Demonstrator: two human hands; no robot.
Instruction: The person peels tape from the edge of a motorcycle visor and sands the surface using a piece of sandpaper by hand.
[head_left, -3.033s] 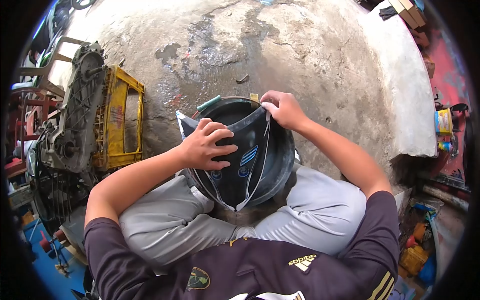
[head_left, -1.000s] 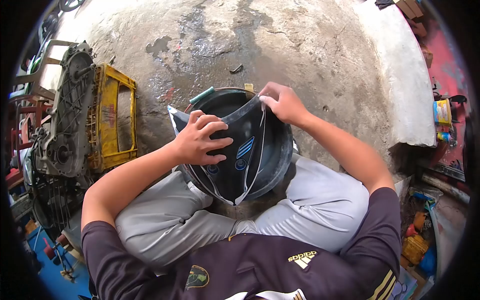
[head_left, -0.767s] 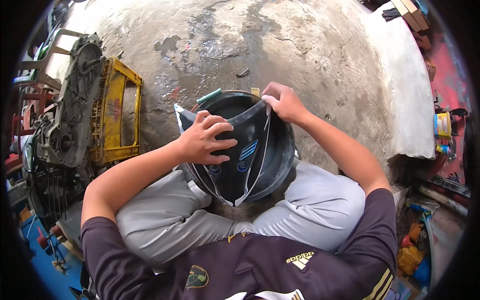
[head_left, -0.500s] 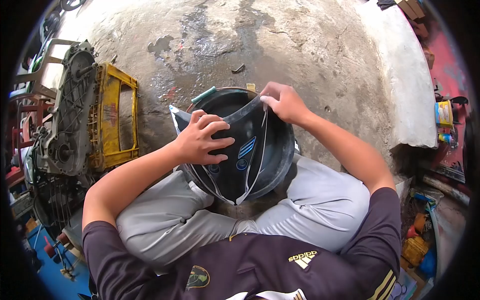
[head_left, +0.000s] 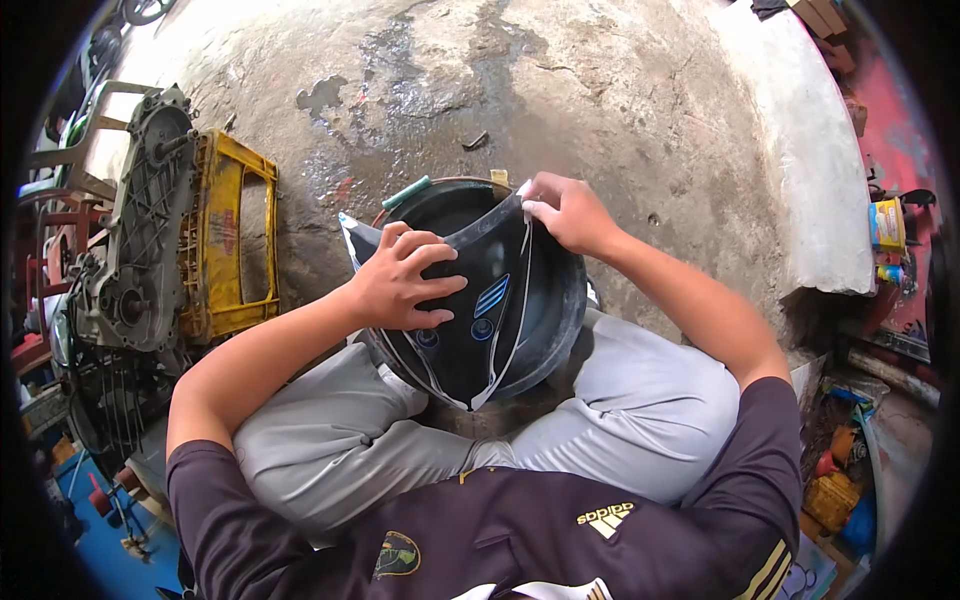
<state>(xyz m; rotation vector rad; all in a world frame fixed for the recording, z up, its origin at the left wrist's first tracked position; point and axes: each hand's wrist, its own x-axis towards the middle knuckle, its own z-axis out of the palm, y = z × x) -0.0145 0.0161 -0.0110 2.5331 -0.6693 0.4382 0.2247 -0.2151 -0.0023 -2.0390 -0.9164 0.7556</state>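
A black motorcycle fairing panel with pale edges and blue stripe stickers lies across a black round tub between my legs. Its pointed end faces my body. My left hand rests on the panel's left side, fingers bent and spread over the surface. At the upper right tip, thumb and fingers of my right hand are pinched on the panel's edge. Whether some small thing sits between those fingers I cannot make out. A green roll-shaped piece lies on the tub's far rim.
To the left stand a yellow crate and a grey engine casing. Wet patches mark the concrete floor ahead, where a small dark metal piece lies. On the right are a pale concrete ledge and a yellow can.
My right hand has shifted slightly down along the panel's edge, so its pale tip now shows above the fingers. My left hand and the panel have hardly moved.
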